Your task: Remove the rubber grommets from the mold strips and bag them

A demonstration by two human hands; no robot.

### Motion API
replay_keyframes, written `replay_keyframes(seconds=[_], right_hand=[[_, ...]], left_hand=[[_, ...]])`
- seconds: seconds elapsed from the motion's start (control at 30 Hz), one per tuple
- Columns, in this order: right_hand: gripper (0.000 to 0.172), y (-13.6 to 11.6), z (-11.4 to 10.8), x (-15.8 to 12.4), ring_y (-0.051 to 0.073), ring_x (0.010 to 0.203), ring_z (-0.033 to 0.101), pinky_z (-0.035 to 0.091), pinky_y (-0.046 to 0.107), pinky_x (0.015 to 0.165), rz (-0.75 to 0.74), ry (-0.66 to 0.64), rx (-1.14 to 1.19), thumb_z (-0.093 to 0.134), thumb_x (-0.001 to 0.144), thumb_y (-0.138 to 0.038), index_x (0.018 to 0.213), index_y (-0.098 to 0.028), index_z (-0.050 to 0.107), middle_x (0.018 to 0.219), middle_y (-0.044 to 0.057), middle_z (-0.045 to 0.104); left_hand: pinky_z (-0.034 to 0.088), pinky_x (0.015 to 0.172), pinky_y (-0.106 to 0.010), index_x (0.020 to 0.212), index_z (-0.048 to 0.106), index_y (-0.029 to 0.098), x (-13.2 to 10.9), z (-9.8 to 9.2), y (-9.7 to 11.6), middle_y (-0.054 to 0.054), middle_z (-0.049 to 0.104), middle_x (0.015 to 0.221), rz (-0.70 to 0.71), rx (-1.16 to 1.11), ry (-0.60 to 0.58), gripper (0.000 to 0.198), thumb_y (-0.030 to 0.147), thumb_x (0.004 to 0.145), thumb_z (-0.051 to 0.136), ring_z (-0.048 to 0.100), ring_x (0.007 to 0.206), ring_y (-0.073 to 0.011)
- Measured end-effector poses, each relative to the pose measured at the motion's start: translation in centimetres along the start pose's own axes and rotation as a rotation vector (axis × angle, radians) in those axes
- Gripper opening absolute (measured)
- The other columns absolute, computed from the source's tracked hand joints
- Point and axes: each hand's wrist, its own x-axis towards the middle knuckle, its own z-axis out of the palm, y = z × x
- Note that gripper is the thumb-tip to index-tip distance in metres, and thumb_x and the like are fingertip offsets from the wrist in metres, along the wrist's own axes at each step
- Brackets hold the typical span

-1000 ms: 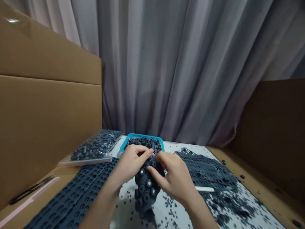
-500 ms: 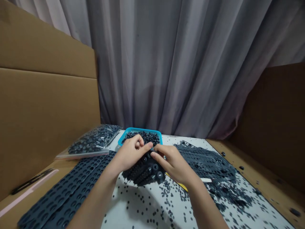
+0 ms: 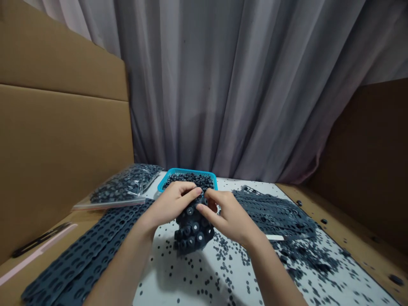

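Between my hands hangs a dark rubber sheet (image 3: pixel 193 231) studded with round moulded parts, bent over so its knobbed face shows. My left hand (image 3: pixel 177 202) grips its upper left edge, thumb pressed on top and fingers curled behind. On the upper right side, my right hand (image 3: pixel 228 214) pinches the sheet between thumb and index finger. Just behind my hands stands a blue basket (image 3: pixel 214 176) filled with small black rubber parts (image 3: pixel 188 177). My fingertips hide the sheet's top edge.
A clear bag (image 3: pixel 127 182) of black parts lies at left, beside dark dimpled sheets (image 3: pixel 95 244). Perforated sheets (image 3: pixel 274 212) are piled at right, with a white-bladed tool (image 3: pixel 274 237) by them. Small black discs (image 3: pixel 226 267) litter the white table. Cardboard walls (image 3: pixel 63 127) stand at both sides.
The rubber sheet has turned and bent between my hands; it now hangs narrower and shows more knobs facing me. Both hands stay near the same place, still gripping it.
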Motion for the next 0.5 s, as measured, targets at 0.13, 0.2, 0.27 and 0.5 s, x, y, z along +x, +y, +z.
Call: replay_keyframes(seconds=[0.13, 0.2, 0.27, 0.5], right_hand=[[0.03, -0.7, 0.2, -0.1, 0.011, 0.051, 0.039, 0.026, 0.024, 0.05, 0.02, 0.032, -0.063, 0.048, 0.086, -0.037, 0.063, -0.019, 0.041, 0.057, -0.002, 0.047], [0.026, -0.8, 0.2, -0.1, 0.01, 0.05, 0.038, 0.025, 0.024, 0.049, 0.025, 0.01, -0.005, 0.046, 0.088, -0.032, 0.065, -0.018, 0.044, 0.056, -0.003, 0.045], [0.028, -0.5, 0.2, -0.1, 0.009, 0.049, 0.034, 0.024, 0.023, 0.049, 0.013, -0.053, 0.131, 0.044, 0.089, -0.029, 0.063, -0.018, 0.045, 0.054, -0.004, 0.04], [0.039, 1.2, 1.6, 0.5, 0.008, 0.051, 0.026, 0.022, 0.022, 0.046, 0.109, -0.157, 0.92, 0.054, 0.078, -0.048, 0.057, -0.018, 0.038, 0.056, -0.004, 0.028]], left_hand=[[0.026, 0.051, -0.024, 0.056, 0.045, 0.017, -0.4, 0.5, 0.8, 0.003, 0.041, 0.055, 0.044, 0.157, 0.141, 0.036, 0.037, 0.087, 0.044, 0.038, 0.055, -0.0122], [0.026, 0.052, -0.024, 0.056, 0.044, 0.018, -0.5, 0.6, 0.9, 0.003, 0.043, 0.055, 0.063, 0.212, 0.148, 0.035, 0.035, 0.087, 0.043, 0.039, 0.055, -0.0122], [0.026, 0.052, -0.024, 0.056, 0.043, 0.017, -0.5, 0.5, 0.6, 0.003, 0.043, 0.056, 0.07, 0.178, 0.063, 0.036, 0.037, 0.087, 0.043, 0.039, 0.055, -0.012], [0.018, 0.045, -0.021, 0.05, 0.039, 0.016, 0.9, 1.1, -2.1, 0.006, 0.028, 0.05, -0.02, -0.443, -0.131, 0.05, 0.058, 0.074, 0.056, 0.023, 0.047, -0.0069]])
